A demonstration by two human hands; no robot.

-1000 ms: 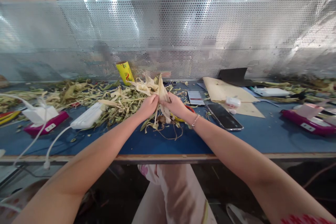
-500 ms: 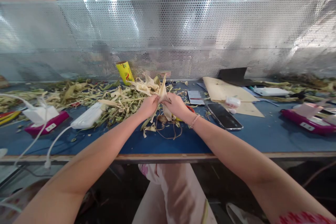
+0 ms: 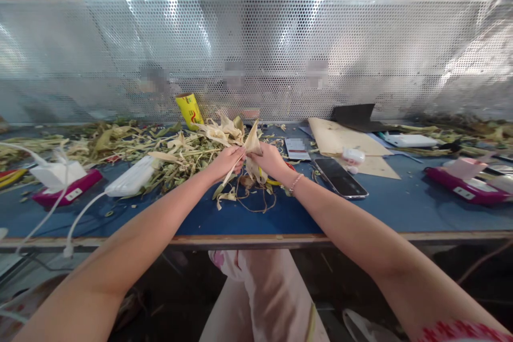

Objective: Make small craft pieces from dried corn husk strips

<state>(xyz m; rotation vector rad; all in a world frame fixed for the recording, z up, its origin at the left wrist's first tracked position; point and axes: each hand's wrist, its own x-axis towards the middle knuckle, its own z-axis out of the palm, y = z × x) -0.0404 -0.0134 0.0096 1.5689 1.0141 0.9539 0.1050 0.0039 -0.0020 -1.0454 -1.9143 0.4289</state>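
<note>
Close together over the middle of the blue table, both of my hands are closed on dry material. My right hand (image 3: 269, 160) grips a pale dried corn husk (image 3: 253, 141), whose pointed end stands up above the fingers. Just beside it, my left hand (image 3: 227, 161) pinches a narrow strip of husk (image 3: 230, 175) that hangs below the fingertips. Behind the hands rises a bunch of cream husks (image 3: 223, 129). A heap of dry green leaves (image 3: 180, 163) lies to the left. Under the hands are a loop of brown twine (image 3: 262, 208) and husk scraps (image 3: 226, 197).
A yellow can (image 3: 189, 111) leans near the perforated metal screen (image 3: 264, 37). On the right lie a black phone (image 3: 340, 177), a small white case (image 3: 353, 156) and tan card (image 3: 340, 136). Magenta power strips (image 3: 467, 187) sit at either side, with a white power bank (image 3: 132, 176) on the left.
My left hand has shifted slightly left and away from the upright husk, and a narrow strip now hangs from its fingers. My right hand keeps its grip on the husk.
</note>
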